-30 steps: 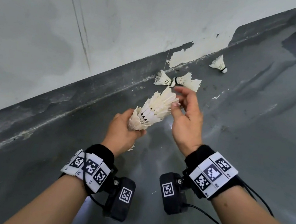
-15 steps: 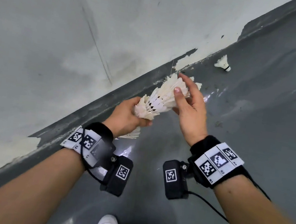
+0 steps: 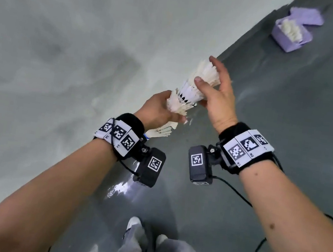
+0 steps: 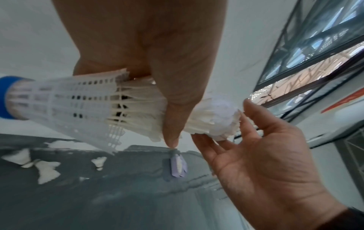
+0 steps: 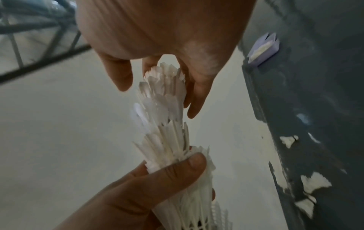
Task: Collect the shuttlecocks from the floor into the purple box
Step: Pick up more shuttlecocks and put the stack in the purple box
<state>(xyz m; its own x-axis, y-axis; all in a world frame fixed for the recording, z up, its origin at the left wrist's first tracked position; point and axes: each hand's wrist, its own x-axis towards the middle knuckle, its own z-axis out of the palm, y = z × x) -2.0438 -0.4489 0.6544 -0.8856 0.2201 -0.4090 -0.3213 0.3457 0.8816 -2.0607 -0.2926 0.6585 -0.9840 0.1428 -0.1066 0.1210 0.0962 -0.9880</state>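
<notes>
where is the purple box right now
In the head view the purple box sits open on the grey floor at the upper right, near the base of the wall, with white shuttlecocks inside.

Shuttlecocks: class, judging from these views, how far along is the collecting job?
Partly done. The purple box already holds some. In hand: the left hand grips a nested stack of shuttlecocks, the right hand steadying its top. Left: loose shuttlecocks on the floor by the wall.
</notes>
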